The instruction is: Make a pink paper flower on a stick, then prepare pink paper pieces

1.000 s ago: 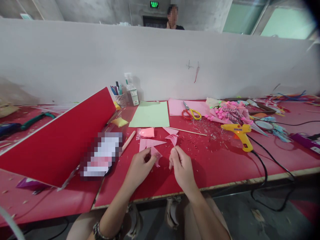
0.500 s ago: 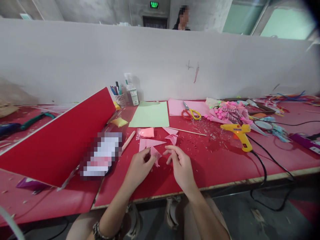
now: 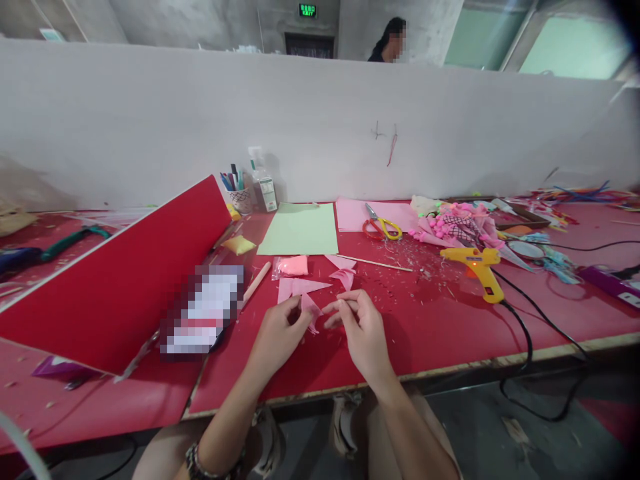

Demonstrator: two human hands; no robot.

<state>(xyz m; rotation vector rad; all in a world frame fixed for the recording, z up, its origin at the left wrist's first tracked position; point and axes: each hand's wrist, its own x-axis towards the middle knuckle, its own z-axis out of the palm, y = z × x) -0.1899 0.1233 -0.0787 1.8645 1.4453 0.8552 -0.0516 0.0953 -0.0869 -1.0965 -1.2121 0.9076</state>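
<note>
My left hand (image 3: 281, 333) is closed, with thumb and forefinger pinching a small pink paper piece (image 3: 311, 308) with pointed ends. My right hand (image 3: 364, 327) is just to its right, a small gap away. Its fingers are bent but apart, and I see nothing in them. Behind my left hand lies a flat pink paper triangle (image 3: 310, 285). Another folded pink paper piece (image 3: 344, 275) rests a little farther back. Next to these is a clear packet of salmon-pink clay-like material (image 3: 293, 265).
A red board (image 3: 150, 280) leans at the left beside a phone (image 3: 203, 310). Behind lie a green sheet (image 3: 303, 230), a pink sheet (image 3: 353, 212) and scissors (image 3: 383, 227). At right, a yellow glue gun (image 3: 475, 263) trails a black cable near a pink decorated pile (image 3: 457, 223).
The fingers of my right hand have shifted slightly left, toward the paper in my left hand. My left hand stays put. Beyond the partition, a person has moved right.
</note>
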